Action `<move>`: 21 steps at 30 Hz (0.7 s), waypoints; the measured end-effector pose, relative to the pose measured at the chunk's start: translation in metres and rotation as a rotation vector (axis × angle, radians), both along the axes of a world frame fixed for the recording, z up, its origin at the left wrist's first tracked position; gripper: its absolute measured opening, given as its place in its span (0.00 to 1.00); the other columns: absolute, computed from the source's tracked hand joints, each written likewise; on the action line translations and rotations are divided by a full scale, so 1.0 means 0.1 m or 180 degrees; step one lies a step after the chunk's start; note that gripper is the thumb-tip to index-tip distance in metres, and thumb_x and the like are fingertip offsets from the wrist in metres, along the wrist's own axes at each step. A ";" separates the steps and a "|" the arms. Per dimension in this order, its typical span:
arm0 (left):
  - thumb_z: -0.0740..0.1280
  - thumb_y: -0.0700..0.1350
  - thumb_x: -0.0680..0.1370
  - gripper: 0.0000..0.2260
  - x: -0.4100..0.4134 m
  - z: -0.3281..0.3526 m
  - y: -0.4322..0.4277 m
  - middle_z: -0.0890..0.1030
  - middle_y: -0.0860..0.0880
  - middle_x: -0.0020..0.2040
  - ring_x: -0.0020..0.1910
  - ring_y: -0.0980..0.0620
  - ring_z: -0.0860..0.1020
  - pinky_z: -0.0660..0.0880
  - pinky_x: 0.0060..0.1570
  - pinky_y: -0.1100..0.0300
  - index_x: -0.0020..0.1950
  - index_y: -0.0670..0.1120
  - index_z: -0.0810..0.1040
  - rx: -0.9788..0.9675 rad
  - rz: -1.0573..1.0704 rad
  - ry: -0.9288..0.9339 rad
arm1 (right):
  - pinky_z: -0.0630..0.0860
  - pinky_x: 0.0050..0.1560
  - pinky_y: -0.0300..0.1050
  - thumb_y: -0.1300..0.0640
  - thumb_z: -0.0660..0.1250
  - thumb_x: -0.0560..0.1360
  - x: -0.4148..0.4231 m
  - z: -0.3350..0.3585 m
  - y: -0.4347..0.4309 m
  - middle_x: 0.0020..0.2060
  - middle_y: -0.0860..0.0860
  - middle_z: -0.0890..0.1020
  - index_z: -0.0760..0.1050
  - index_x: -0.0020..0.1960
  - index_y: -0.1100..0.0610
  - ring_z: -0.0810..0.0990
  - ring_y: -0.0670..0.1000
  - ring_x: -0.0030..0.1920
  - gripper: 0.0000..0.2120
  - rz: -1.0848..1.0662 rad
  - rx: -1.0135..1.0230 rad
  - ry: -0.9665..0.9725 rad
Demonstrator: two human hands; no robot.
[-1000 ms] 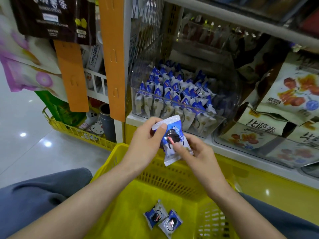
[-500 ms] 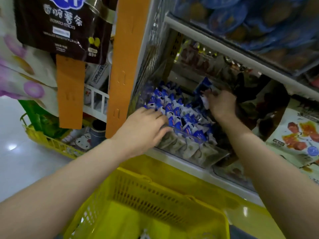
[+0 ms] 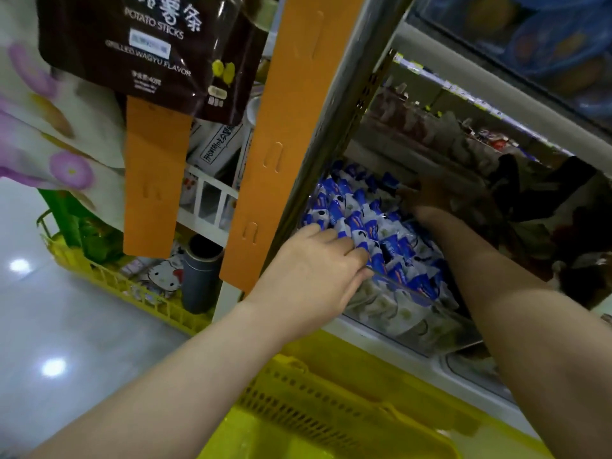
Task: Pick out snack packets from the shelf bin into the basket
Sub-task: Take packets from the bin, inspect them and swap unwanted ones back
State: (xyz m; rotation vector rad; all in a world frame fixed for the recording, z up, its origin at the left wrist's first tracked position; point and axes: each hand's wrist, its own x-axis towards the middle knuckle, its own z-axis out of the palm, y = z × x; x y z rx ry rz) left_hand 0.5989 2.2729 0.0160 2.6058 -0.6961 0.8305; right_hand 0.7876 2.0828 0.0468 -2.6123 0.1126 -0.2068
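In the clear shelf bin (image 3: 414, 323), both hands are among the snack packets (image 3: 381, 233). Left hand (image 3: 314, 270): fingers nearly straight, tips resting on packet tops at the bin's 8 o'clock corner, nothing visibly pinched. Right hand (image 3: 430, 198): deep at the bin's 12 o'clock end, shadowed and blurred, cannot tell if it holds a packet. Packets stand in tight rows, blue tops up. Basket (image 3: 314, 402) sits at 6 o'clock of the bin, just below the shelf edge; its floor is out of frame.

Step, my read: select and grip. Pinch 1 packet by its top seal, not the body; rows are tight, so neighbours likely drag along. Press the left hand's flat fingers on adjacent packets while the right pulls. Lift straight up to clear the front wall, then carry toward 6 o'clock and release low inside the basket. Risk: a packet snagging the wall and dropping between shelf and basket.
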 end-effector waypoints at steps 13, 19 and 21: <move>0.58 0.50 0.76 0.13 0.01 -0.03 -0.02 0.79 0.51 0.34 0.34 0.51 0.76 0.70 0.38 0.59 0.41 0.47 0.79 -0.0088 -0.0008 -0.0067 | 0.71 0.61 0.54 0.56 0.62 0.77 0.03 -0.04 -0.22 0.58 0.62 0.76 0.73 0.60 0.63 0.75 0.61 0.58 0.15 -0.0606 -0.0190 -0.0014; 0.57 0.51 0.76 0.13 0.01 -0.02 -0.02 0.80 0.52 0.35 0.35 0.51 0.76 0.70 0.39 0.59 0.42 0.48 0.79 -0.0044 0.0022 0.0037 | 0.71 0.58 0.51 0.57 0.62 0.78 0.05 0.01 -0.24 0.57 0.62 0.77 0.76 0.58 0.63 0.75 0.60 0.57 0.13 -0.0609 -0.0312 0.0012; 0.55 0.51 0.77 0.15 0.00 -0.01 -0.02 0.79 0.52 0.35 0.35 0.51 0.76 0.69 0.39 0.59 0.42 0.48 0.79 -0.0030 0.0022 0.0100 | 0.71 0.57 0.52 0.57 0.60 0.79 0.02 0.04 -0.22 0.56 0.63 0.77 0.76 0.58 0.64 0.75 0.60 0.57 0.14 -0.0728 -0.0269 -0.0236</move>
